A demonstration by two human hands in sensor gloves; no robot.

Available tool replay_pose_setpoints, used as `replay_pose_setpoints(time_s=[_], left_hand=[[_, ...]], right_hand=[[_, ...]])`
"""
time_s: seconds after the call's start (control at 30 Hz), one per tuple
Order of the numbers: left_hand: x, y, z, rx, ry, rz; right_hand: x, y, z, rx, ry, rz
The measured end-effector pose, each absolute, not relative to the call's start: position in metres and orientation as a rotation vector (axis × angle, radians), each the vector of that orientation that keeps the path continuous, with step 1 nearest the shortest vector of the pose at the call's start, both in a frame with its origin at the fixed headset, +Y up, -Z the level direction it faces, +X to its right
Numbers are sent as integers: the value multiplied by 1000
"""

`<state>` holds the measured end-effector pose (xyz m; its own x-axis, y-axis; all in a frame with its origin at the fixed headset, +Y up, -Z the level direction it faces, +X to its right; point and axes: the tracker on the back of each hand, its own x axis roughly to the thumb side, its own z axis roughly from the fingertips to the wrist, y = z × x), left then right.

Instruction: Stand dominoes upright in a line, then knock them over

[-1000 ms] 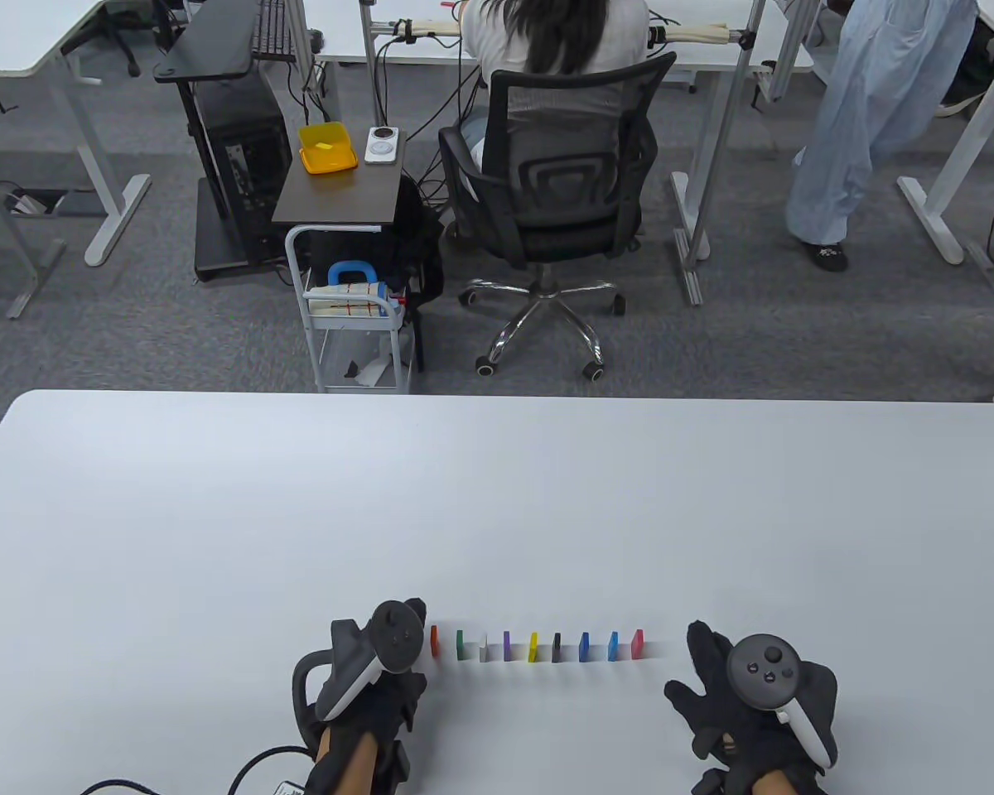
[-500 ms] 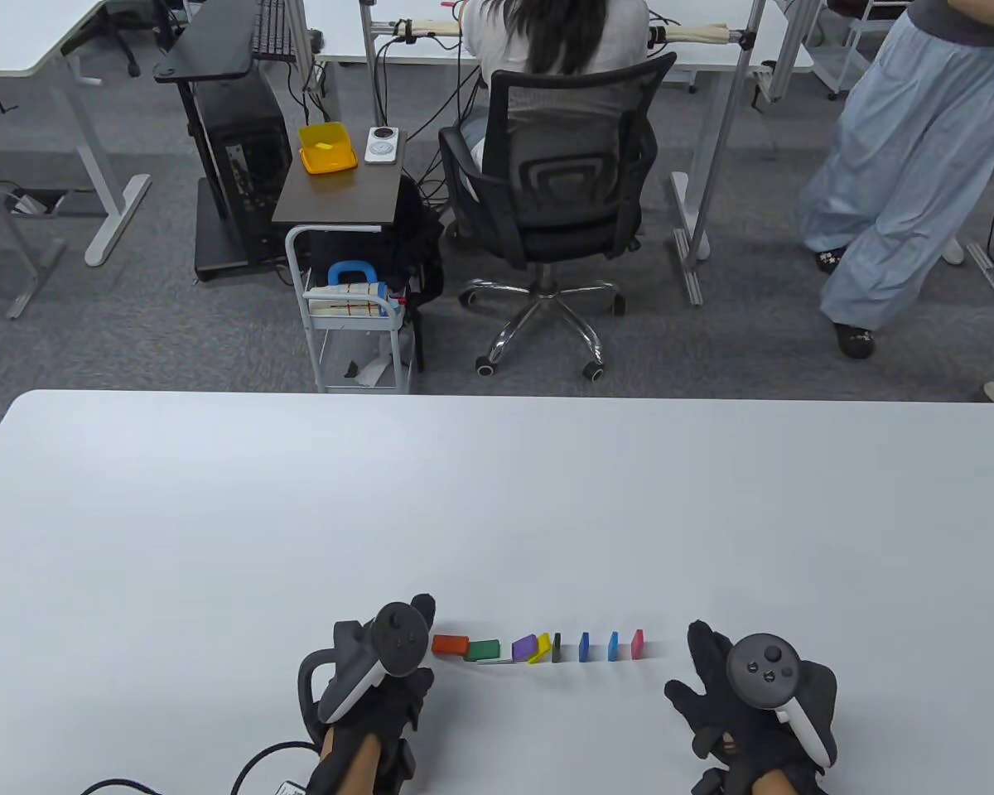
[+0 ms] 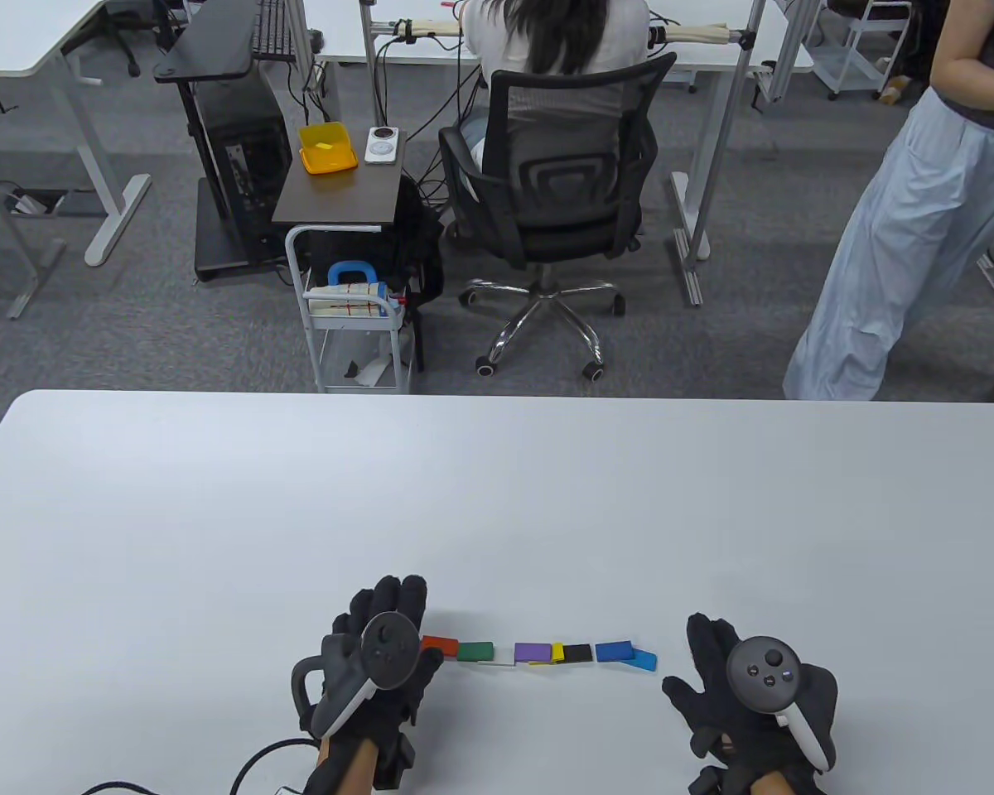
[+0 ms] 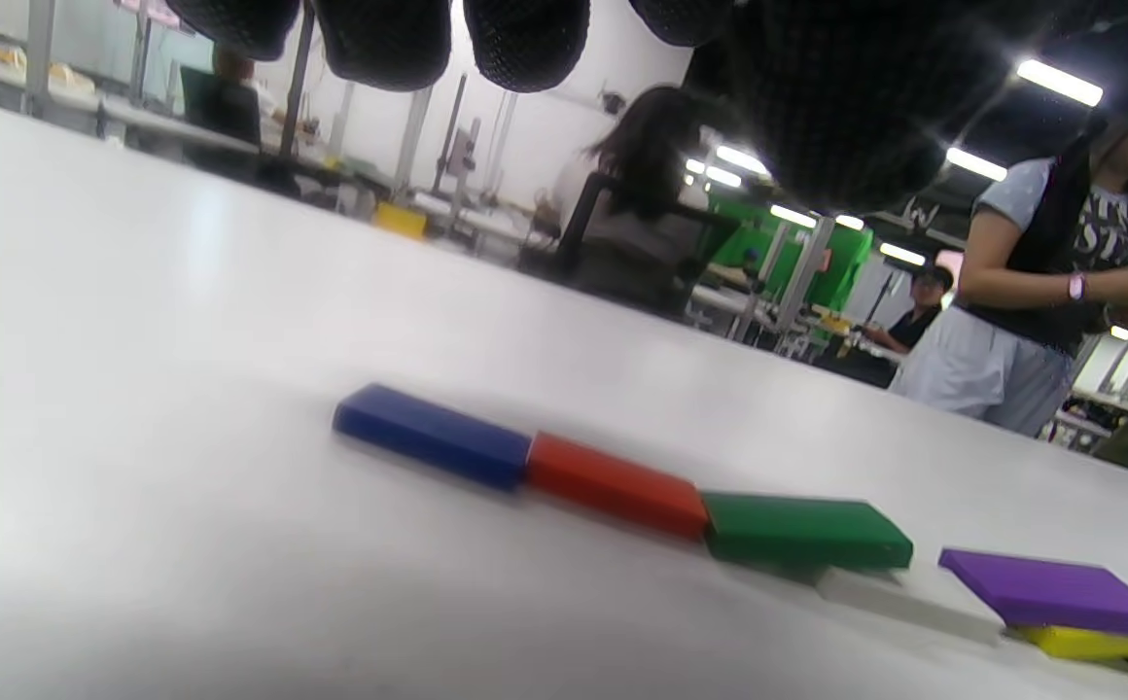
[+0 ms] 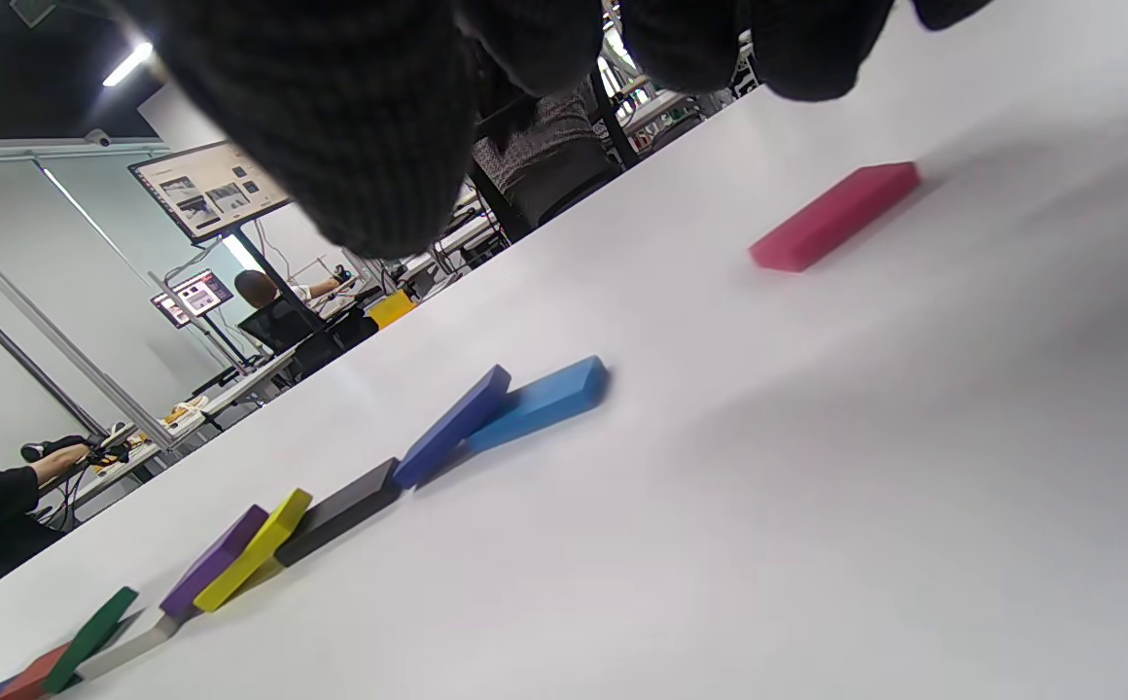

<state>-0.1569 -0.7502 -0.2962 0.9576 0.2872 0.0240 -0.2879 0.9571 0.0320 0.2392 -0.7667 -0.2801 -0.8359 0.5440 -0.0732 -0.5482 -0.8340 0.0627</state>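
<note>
Lying flat on the desk (image 3: 497, 497), the dominoes (image 3: 538, 652) make one overlapping row between both hands. At its 9 o'clock end the left hand (image 3: 377, 662) has fingers spread wide and holds nothing; at 3 o'clock the right hand (image 3: 745, 687) rests relaxed, fingers spread, empty too.

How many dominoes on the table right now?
10, all toppled, left to right: navy, red, green, white, purple, yellow, black, blue, light blue, then pink lying apart. Table view misses navy and pink.
</note>
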Motion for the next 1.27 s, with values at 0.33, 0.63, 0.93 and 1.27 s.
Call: replay_pose_setpoints(time_s=[0.33,0.63,0.93,1.27], left_hand=[[-136,-751,-293,-3,-63,199],[-128,-753,-294,-34,-88,189],[-126,-758,-295,-111,-90,185],[-124,-763,-296,-136,-99,188]], right_hand=[[227,-770,-278,-28,101,2630],[225,-775,-280,-48,128,2655],[223,-776,-281,-59,138,2681],[219,-782,-280,-76,188,2720]])
